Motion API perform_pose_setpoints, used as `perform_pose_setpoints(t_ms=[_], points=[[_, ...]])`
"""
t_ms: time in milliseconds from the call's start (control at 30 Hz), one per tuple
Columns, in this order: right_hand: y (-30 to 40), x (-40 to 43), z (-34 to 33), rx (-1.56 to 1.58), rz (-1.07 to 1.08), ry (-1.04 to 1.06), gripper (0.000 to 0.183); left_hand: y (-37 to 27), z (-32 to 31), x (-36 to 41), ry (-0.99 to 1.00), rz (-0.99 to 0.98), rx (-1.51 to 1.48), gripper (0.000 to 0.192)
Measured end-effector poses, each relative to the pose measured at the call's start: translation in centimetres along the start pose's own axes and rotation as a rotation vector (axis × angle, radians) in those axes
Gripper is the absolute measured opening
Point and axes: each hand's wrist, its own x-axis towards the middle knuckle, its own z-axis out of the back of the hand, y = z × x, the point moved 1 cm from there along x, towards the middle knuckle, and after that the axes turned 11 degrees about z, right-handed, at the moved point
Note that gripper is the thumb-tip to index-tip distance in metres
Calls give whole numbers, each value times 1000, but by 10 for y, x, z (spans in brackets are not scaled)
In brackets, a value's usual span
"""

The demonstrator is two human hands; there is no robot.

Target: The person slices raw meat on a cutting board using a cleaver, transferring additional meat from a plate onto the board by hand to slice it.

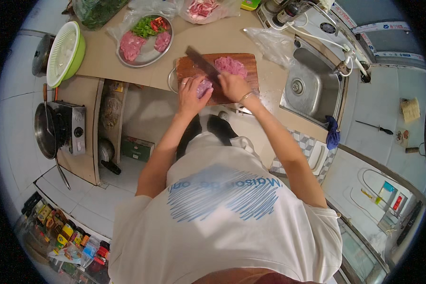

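Observation:
A wooden cutting board [216, 98] lies near the counter's front edge. My right hand [233, 86] is closed around the handle of a cleaver [203, 65], whose blade points to the upper left across the board. Beneath the fingers of my left hand [191, 96] is a piece of raw meat [204, 88] at the board's lower left, just left of the blade. A heap of cut raw meat [230, 66] rests at the upper right of the board. Up and to the left, a metal plate [147, 58] holds raw meat pieces, chopped green peppers [144, 27] and red peppers [158, 24].
A steel sink [312, 81] is at the right, with a clear plastic bag [269, 44] beside it. Bagged sliced meat [202, 9] lies at the back. A green basin with a white strainer [65, 53] and a gas stove with a wok [46, 131] stand left.

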Motion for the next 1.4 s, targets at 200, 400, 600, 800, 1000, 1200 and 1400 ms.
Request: perform_pose_setpoints(t_ms=[200,400,600,800,1000,1200,1400], points=[[-4,-28,50,-111,-26,37,17,7,-1,-17,-109,-38,148,33],[28,-63,60,-221,100,297,18,12,-2,-10,-38,-40,140,37],[31,-49,30,-181,61,392,24,11,1,-6,-35,-49,115,40],[54,0,0,-213,55,274,19,10,-2,-5,-59,-75,144,38],[-4,-9,8,-42,-49,-9,18,10,1,-17,-135,-88,187,28],[20,-36,63,-161,56,151,18,22,-1,-17,-122,-73,121,28],[30,-57,52,-189,136,346,16,21,-1,-13,-96,-70,96,29]])
